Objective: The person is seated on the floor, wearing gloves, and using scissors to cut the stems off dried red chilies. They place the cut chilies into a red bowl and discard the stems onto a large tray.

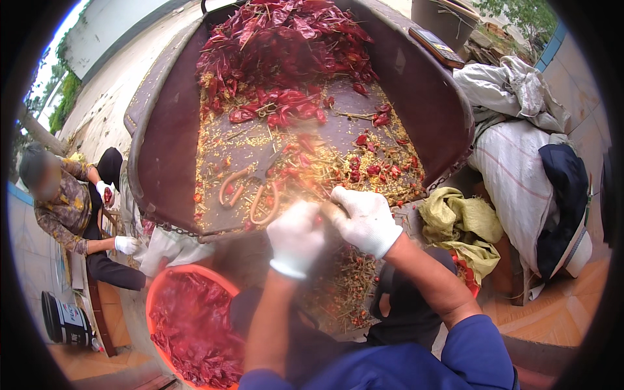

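Note:
Both hands wear white knit gloves at the near edge of a dark metal cart bed (pixel 165 146). My left hand (pixel 297 236) is curled and blurred; whether it holds anything is hidden. Beside it, my right hand (pixel 365 219) has its fingers bent, with stained fingertips near a bit of red; its grip is unclear. Scissors with orange handles (pixel 258 183) lie on the bed, left of the hands, among yellow seeds, stems and pepper scraps. Dried red chili peppers (pixel 287 44) are heaped at the bed's far end.
An orange-red basin (pixel 152 312) of red peppers stands at lower left. Stems litter the ground (pixel 351 287) between my legs. A chain (pixel 178 229) hangs along the cart's edge. White sacks (pixel 512 165) stand at right; a person (pixel 68 204) in white gloves sits at left.

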A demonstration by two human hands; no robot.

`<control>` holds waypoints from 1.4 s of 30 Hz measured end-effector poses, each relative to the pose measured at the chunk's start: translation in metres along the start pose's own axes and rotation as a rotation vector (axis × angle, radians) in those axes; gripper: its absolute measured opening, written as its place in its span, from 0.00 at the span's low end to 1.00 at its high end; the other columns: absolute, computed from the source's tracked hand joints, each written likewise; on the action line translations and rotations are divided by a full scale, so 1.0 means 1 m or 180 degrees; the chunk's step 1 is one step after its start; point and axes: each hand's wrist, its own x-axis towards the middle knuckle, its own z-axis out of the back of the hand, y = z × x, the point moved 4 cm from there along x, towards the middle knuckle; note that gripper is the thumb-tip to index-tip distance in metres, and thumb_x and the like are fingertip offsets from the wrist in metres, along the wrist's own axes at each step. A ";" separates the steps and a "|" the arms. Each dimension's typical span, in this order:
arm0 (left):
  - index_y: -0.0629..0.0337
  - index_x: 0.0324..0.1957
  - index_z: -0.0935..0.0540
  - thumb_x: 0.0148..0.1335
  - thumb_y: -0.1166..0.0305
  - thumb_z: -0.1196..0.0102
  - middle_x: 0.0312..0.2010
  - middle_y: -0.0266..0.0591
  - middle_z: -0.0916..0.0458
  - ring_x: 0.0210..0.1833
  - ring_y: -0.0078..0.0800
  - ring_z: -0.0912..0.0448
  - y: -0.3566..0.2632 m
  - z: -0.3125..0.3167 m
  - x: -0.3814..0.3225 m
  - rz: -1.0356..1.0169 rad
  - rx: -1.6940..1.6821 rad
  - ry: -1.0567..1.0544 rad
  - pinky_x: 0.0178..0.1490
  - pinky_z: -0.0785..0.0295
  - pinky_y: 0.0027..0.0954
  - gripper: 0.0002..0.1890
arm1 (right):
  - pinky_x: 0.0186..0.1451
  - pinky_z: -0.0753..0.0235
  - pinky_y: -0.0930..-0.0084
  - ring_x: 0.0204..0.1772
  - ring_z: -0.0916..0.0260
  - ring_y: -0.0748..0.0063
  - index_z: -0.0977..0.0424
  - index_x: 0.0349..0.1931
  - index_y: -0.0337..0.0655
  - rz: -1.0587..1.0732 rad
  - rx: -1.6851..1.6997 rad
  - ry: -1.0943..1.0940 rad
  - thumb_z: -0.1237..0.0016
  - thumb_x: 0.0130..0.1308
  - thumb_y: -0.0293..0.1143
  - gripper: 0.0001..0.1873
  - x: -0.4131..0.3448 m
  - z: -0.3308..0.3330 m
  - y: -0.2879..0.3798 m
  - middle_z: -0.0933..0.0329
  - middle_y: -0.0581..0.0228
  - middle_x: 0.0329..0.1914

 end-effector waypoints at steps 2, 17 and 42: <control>0.56 0.30 0.17 0.49 0.76 0.32 0.24 0.44 0.22 0.25 0.44 0.22 0.000 0.001 -0.001 0.0006 0.0128 -0.0002 0.32 0.27 0.39 0.07 | 0.38 0.24 0.50 0.33 0.20 0.44 0.23 0.33 0.44 -0.0038 -0.0147 0.0203 0.52 0.74 0.43 0.15 0.002 -0.003 -0.001 0.20 0.51 0.27; 0.61 0.46 0.17 0.69 0.67 0.37 0.32 0.34 0.20 0.24 0.16 0.33 0.041 0.026 -0.008 0.2307 -0.4537 -0.0730 0.24 0.37 0.22 0.10 | 0.32 0.25 0.80 0.32 0.23 0.79 0.23 0.41 0.40 -0.1491 0.3691 -0.0206 0.51 0.78 0.40 0.13 0.081 -0.005 -0.020 0.19 0.64 0.36; 0.56 0.48 0.15 0.69 0.64 0.36 0.34 0.31 0.18 0.26 0.18 0.19 0.032 0.019 -0.001 0.2458 -0.3313 0.0027 0.22 0.29 0.17 0.10 | 0.46 0.20 0.61 0.44 0.16 0.51 0.18 0.51 0.50 -0.0581 -0.0844 -0.0917 0.39 0.67 0.41 0.15 0.108 0.024 -0.084 0.15 0.53 0.39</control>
